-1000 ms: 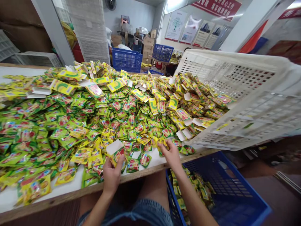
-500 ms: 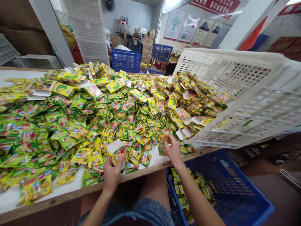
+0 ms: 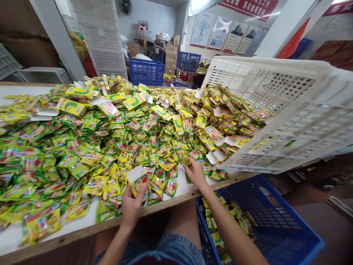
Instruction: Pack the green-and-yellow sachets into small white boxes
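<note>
A large heap of green and yellow sachets covers the white table, with flat yellow cartons strewn over its far side. My left hand is closed round a small open carton at the table's near edge, its white flap up. My right hand reaches into the front of the heap, fingers curled on sachets there; what they grip is hidden.
A white perforated crate lies tipped on the table's right end, spilling cartons. A blue crate with some filled cartons stands on the floor by my right knee. Blue crates, white stacked crates and cardboard boxes stand behind the table.
My right hand has moved from the table's edge a little forward and left into the heap of sachets. My left hand keeps the open carton in about the same place.
</note>
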Available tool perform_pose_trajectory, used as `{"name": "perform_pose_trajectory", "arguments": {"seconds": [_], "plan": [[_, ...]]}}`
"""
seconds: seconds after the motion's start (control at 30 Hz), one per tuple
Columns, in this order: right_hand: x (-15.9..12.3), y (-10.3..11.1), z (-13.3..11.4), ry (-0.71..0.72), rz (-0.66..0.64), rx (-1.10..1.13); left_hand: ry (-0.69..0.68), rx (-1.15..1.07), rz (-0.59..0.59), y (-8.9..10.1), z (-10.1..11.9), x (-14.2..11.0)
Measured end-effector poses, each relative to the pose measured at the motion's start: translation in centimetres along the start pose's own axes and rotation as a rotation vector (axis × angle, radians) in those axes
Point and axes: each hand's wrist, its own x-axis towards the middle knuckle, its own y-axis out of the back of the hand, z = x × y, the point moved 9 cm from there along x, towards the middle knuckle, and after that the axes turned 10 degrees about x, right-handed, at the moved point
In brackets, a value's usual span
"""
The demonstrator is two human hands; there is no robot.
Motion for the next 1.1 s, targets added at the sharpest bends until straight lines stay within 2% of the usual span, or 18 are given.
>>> {"name": "perform_pose_trajectory", "arguments": {"seconds": [0.07, 0.1, 0.2, 0.33, 0.43, 0.5, 0.6, 0.77, 0.87, 0.97, 1.1], "plan": [[-0.2, 0.1, -0.1, -0.114, 0.051, 0.188, 0.012, -0.085, -0.135, -1.1, 0.0, -0.1], [-0.5, -0.4, -0.3, -0.168, 0.036, 0.294, 0.021, -0.107, -0.206, -1.6, 0.1, -0.2], [-1.3, -3.3, -2.2, -0.249, -0.110, 0.515, 0.050, -0.090, -0.350, -2.8, 0.3, -0.4], [-2.2, -7.0, -4.5, -0.257, -0.222, 0.666, 0.079, -0.070, -0.423, -3.4, 0.4, -0.5], [-2.6, -8.8, -4.5, -0.300, -0.206, 0.729, 0.092, -0.086, -0.421, -3.5, 0.5, -0.6], [-2.7, -9.2, -4.4, -0.315, -0.173, 0.739, 0.094, -0.070, -0.415, -3.5, 0.6, -0.6], [-2.5, -8.5, -4.6, -0.279, -0.110, 0.725, 0.076, -0.054, -0.405, -3.5, 1.1, -0.6], [-1.6, -5.2, -6.2, -0.226, 0.051, 0.708, 0.059, -0.057, -0.379, -3.6, 1.5, -0.5], [-0.9, -4.8, -9.4, -0.107, -0.047, 0.615, 0.046, -0.002, -0.424, -4.2, 1.5, -0.6], [-0.6, -5.7, -12.3, 0.053, -0.220, 0.330, 0.007, 0.044, -0.452, -4.6, 1.9, -0.7], [-0.8, -7.0, -14.0, 0.206, -0.383, 0.004, -0.019, 0.065, -0.434, -4.5, 2.2, -0.7]]}}
